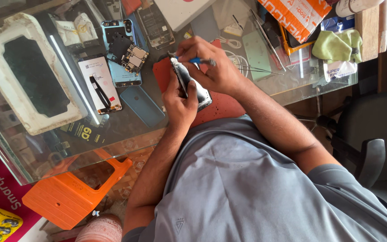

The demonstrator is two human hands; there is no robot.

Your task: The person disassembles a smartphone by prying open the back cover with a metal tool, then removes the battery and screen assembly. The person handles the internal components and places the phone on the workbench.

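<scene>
Left hand [180, 105]: I grip opened phone [193, 87] on its edge.
Right hand [213, 67]: I pinch blue screwdriver [199, 60] above phone.

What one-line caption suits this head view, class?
Left hand holds an opened phone on edge while right hand works a blue-handled tool above a red mat.

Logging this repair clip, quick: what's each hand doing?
Left hand: closed on the phone.
Right hand: closed on a blue-handled tool.
</scene>
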